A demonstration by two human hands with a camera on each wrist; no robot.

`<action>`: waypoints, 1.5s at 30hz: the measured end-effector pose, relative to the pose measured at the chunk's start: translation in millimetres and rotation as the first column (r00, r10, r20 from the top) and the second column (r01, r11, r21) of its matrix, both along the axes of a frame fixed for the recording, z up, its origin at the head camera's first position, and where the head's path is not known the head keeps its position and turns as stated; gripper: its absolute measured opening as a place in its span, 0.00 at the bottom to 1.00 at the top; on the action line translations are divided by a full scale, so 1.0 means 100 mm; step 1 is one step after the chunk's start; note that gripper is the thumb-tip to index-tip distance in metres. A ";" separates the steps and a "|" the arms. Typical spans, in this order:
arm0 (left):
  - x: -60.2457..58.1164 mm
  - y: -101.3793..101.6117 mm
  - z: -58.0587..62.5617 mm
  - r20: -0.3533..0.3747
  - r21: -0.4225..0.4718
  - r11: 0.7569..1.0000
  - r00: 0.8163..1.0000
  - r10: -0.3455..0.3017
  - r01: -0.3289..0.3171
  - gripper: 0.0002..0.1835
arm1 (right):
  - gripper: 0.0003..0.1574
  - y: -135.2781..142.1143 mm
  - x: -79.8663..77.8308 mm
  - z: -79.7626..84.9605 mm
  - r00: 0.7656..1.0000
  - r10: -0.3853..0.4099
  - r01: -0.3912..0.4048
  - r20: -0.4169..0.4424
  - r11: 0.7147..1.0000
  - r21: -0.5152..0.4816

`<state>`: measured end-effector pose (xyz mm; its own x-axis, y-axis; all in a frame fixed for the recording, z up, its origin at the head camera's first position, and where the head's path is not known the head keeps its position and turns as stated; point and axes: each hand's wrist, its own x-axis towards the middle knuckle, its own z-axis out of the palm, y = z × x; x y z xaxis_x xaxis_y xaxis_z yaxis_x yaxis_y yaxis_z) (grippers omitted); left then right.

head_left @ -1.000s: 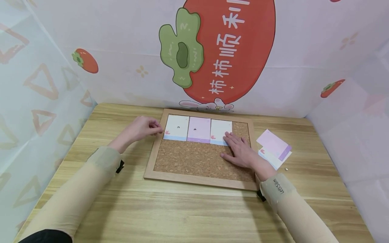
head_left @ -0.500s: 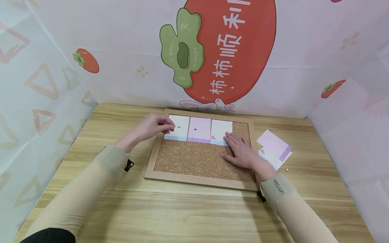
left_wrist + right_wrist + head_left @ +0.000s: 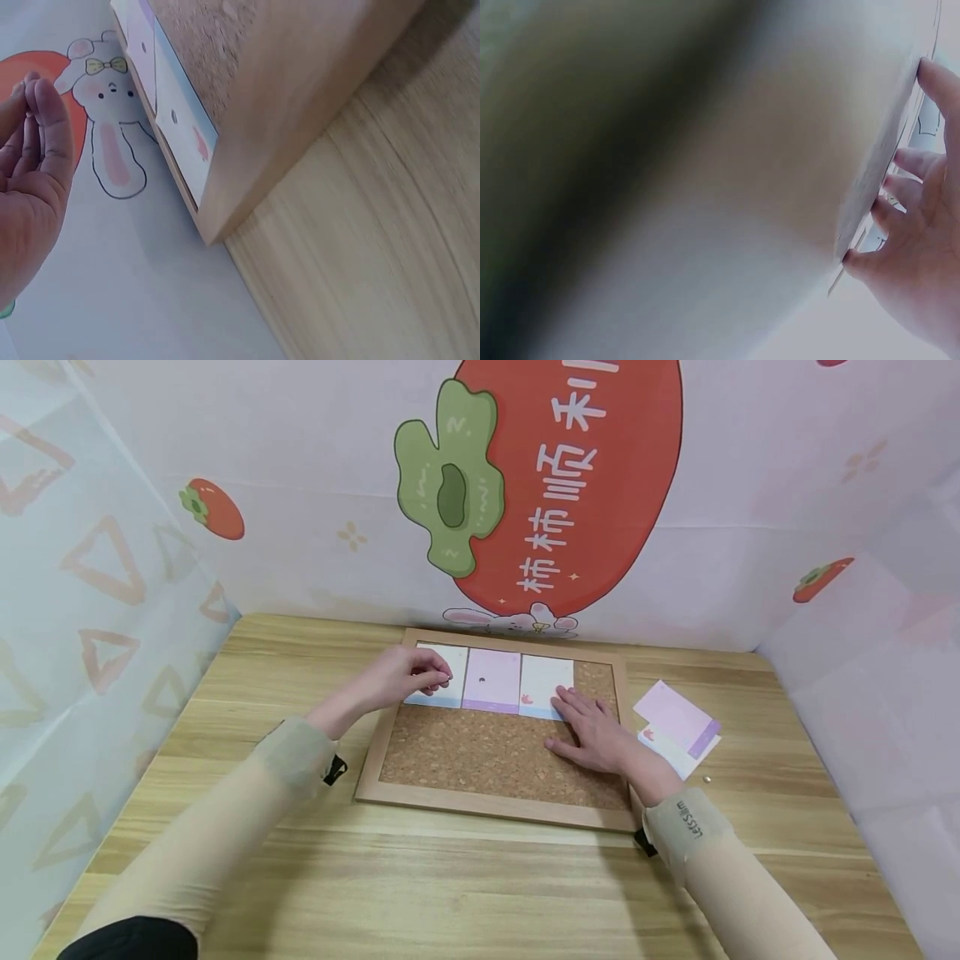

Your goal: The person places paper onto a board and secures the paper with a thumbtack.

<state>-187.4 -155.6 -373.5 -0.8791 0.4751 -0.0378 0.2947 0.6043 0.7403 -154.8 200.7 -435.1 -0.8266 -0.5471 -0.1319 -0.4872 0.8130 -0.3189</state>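
Three cards stand side by side along the top of the wood-framed cork board (image 3: 480, 752): a white one (image 3: 453, 693) at left, a lilac one (image 3: 501, 668) in the middle, another white card (image 3: 543, 672) at right. My left hand (image 3: 390, 677) is over the left card, thumb and forefinger pinched at what looks like a small thumbtack, mostly hidden by the fingertips. A tack (image 3: 482, 680) sits in the lilac card; the left card's tack (image 3: 175, 116) shows in the left wrist view. With fingers spread, my right hand (image 3: 592, 731) presses the right card's lower corner.
Right of the board, a lilac card (image 3: 675, 714) lies over a white card (image 3: 667, 756) on the wooden table (image 3: 450, 893). A loose tack (image 3: 707, 778) lies close by. The printed backdrop (image 3: 300, 560) rises behind the board.
My left hand has moved right, from the board's left frame to over the left card, and now covers that card's tack in the head view. My right hand stays where it was.
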 end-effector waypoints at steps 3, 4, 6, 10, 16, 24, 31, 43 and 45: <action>0.01 0.10 0.00 0.010 0.009 1.000 1.000 0.017 -0.017 0.08 | 0.51 0.00 0.01 0.00 1.000 0.004 -0.004 -0.012 1.000 0.001; 0.01 0.13 0.00 0.018 0.016 1.000 1.000 0.023 -0.023 0.08 | 0.50 0.00 0.01 0.00 1.000 0.006 -0.006 -0.016 1.000 0.001; 0.01 0.20 0.00 0.038 0.033 0.999 0.999 0.037 -0.038 0.08 | 0.50 0.01 0.02 0.00 1.000 0.007 -0.007 -0.021 1.000 -0.004; 0.00 0.33 0.00 0.078 0.055 0.997 0.996 0.048 -0.053 0.09 | 0.50 0.02 0.03 -0.01 0.999 0.002 -0.002 -0.035 1.000 -0.006; 0.00 0.50 0.01 0.064 0.019 0.999 0.998 0.024 -0.026 0.09 | 0.49 0.03 0.01 -0.01 0.999 0.002 -0.002 -0.042 1.000 -0.003; -0.01 0.71 -0.01 0.052 0.002 1.000 0.999 -0.010 0.010 0.08 | 0.49 0.06 0.00 0.02 0.999 0.011 -0.010 -0.030 1.000 0.026; -0.02 0.85 -0.08 0.118 0.022 1.000 0.993 0.020 -0.022 0.08 | 0.49 0.06 0.01 0.02 0.998 -0.001 0.006 -0.060 0.996 0.089; -0.08 0.97 -0.17 0.190 0.056 0.997 0.981 0.048 -0.060 0.09 | 0.49 0.09 -0.05 0.09 1.000 0.025 -0.025 -0.002 0.998 0.055; -0.09 1.00 -0.18 0.211 0.075 0.995 0.976 0.051 -0.069 0.09 | 0.49 0.11 -0.08 0.11 0.999 0.039 -0.040 0.016 0.999 0.035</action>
